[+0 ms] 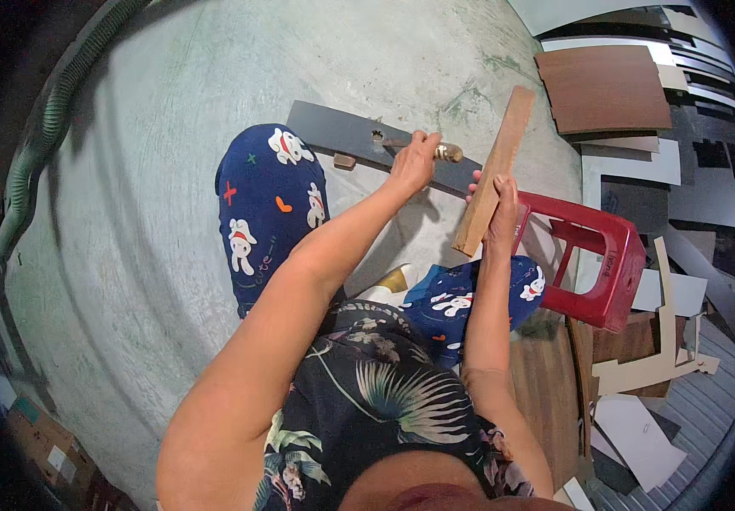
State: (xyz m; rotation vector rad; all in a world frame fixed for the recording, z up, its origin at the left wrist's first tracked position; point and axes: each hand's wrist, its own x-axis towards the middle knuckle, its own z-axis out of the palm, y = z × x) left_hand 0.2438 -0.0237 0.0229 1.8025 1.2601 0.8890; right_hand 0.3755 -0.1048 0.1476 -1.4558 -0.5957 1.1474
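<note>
Dk grey board (325, 126) lies at a slant in front of the person, past the knees, its R end by the red plastic stool (614, 281); whether it rests on the stool, can't tell. A small ragged hole (377, 134) shows toward its L part. Sm. wood block (344, 162) sits at the near edge, poss. a prop or cleat; can't tell if fixed.

L hand (416, 163) has its fingers closed round a wood-handled chisel (450, 153), held low over the board, blade toward the hole, handle butt facing R, prob. so the butt is free to be struck. R hand (501, 209) grips a wood batten (508, 128) near its lower end, fingers wrapped round it, long end up & away; prob. held thus b/c it serves as a mallet, w/ the length giving swing. Batten & chisel butt are apart.

Knees in navy print trousers (269, 213) are spread either side, likely to give the arms room. Concrete floor (197, 68) all round. Far R: brown panel (604, 85) on a stack, pale L-shaped offcut (665, 341) etc. Far L: ribbed hose (31, 162), cardboard box (48, 443) below.
</note>
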